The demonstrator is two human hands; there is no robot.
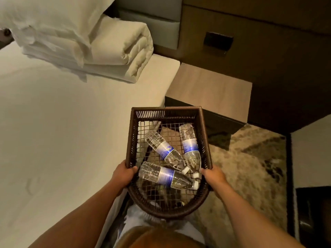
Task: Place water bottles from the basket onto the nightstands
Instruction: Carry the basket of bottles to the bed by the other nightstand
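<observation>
You are holding a dark woven basket (132, 133) out in front of you with both hands, one on each side rim near the end closest to your body. Your left hand (123, 173) is gripping the left rim, thumb curling over the top edge and the other fingers tucked out of sight beneath it. Your right hand (213, 174) is clamping the right rim the same way, thumb pressing on the inside; how the rest of those fingers are lying, you cannot tell.

Three water bottles are lying on their sides on the wire bottom of the basket. The nearest bottle (167, 175) is lying crosswise with its white cap pointing right. The middle bottle (163, 148) is slanting from upper left to lower right, and the right bottle (190, 146) is lying along the right wall, cap toward you. The caps of these two are sitting close together.

The nightstand (211, 90) is standing just beyond the basket, beside the bed (71, 113), its light wooden top bare. A folded duvet (114, 49) is resting at the head of the bed.
</observation>
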